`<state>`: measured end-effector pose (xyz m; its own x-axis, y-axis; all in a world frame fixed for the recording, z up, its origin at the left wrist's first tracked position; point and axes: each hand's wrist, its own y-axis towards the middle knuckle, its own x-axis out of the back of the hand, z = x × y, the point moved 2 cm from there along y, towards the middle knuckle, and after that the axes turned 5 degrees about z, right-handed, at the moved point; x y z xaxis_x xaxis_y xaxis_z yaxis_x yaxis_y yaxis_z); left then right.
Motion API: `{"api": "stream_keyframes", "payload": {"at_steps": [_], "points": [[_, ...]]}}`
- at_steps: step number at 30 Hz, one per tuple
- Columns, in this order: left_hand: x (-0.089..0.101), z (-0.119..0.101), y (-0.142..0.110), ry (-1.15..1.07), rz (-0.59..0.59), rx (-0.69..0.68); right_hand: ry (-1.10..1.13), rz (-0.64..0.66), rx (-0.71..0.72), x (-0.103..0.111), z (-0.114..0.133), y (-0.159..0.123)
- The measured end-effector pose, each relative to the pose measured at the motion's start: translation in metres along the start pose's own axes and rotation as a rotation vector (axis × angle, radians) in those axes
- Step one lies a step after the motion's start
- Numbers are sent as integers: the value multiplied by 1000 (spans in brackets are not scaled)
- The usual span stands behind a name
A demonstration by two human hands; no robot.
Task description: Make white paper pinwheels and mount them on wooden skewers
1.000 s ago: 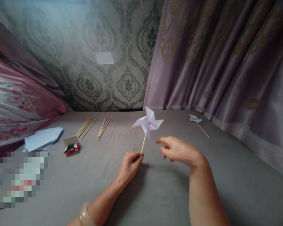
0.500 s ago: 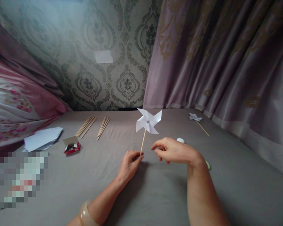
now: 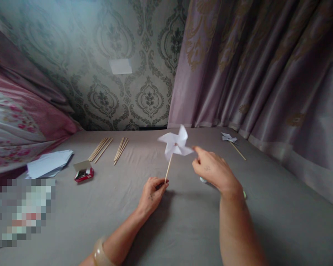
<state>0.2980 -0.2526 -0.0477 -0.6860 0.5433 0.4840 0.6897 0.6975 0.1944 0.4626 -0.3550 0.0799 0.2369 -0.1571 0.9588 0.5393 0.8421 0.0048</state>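
Note:
A white paper pinwheel [image 3: 175, 144] stands upright on a thin wooden stick, slightly blurred, with a small metal pin at its centre. My left hand [image 3: 152, 194] is closed around the lower part of the stick, thumb and fingers pinching it. My right hand [image 3: 212, 168] is at the pinwheel's right side, index finger stretched out to the tip of a blade; whether it touches I cannot tell. Its other fingers are curled, and nothing shows in it. Below that hand a small white object [image 3: 203, 180] is partly hidden.
Wooden sticks [image 3: 100, 149] lie in two groups at the back left. Nearer are an open red box [image 3: 84, 174], paper sheets [image 3: 48, 162] and a blurred-out item [image 3: 27, 214]. Another pinwheel [image 3: 229, 138] lies at the back right. A green object [image 3: 244, 194] shows beside my right wrist.
My right hand has moved up and its index finger now points at a blade. The pinwheel's blades have turned. My left hand keeps the stick in the same place.

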Motion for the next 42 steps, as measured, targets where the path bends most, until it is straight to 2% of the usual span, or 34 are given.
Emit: {"api": "stream_keyframes", "payload": {"at_steps": [2, 3, 4, 5, 8, 12, 14, 16, 17, 20, 21, 22, 24, 28, 29, 30, 31, 33, 34, 38, 42], "points": [[0, 2, 1, 0, -6, 18, 23, 317, 81, -5, -1, -6], [0, 3, 1, 2, -3, 26, 61, 416, 146, -6, 0, -9], [0, 3, 1, 6, 1, 31, 98, 455, 207, -6, 1, -11], [0, 3, 1, 11, 7, 34, 126, 439, 256, -4, 3, -12], [0, 3, 0, 29, 14, 44, 176, 197, 294, 2, 8, -10], [0, 0, -1, 74, 30, 21, 204, -332, 157, 12, 10, -3], [0, -2, -2, 90, 38, -8, 177, -435, 136, 13, 10, -1], [0, -4, -2, 85, 33, -25, 123, -372, 115, 10, 7, -1], [0, -4, -2, 76, 27, -26, 79, -277, 94, 7, 4, -2], [2, -3, -1, 45, 2, -8, -38, 135, 59, -3, -3, -7], [2, -3, -1, 38, 0, -3, -45, 221, 71, -5, -4, -9], [2, -3, -1, 35, 0, 0, -39, 246, 88, -4, -3, -11], [2, -3, -1, 35, 5, 0, 12, 165, 121, 1, -1, -10], [2, -5, -1, 43, 15, -21, 107, -230, 49, 11, 1, -3], [2, -5, -1, 45, 18, -25, 97, -280, 16, 10, 0, -2], [2, -5, -1, 48, 19, -26, 73, -263, -4, 8, -1, -1], [2, -4, -1, 49, 19, -23, 45, -149, 5, 5, -1, 0], [2, -3, 0, 47, 11, -6, 18, 206, 99, -4, 1, -4], [2, -2, 0, 45, 5, 5, 30, 340, 156, -6, 3, -8], [2, -1, 0, 20, -16, 25, 118, 360, 332, 1, 14, -18], [1, 1, 2, -101, -42, 83, 67, 378, 323, -5, 21, -13]]}}
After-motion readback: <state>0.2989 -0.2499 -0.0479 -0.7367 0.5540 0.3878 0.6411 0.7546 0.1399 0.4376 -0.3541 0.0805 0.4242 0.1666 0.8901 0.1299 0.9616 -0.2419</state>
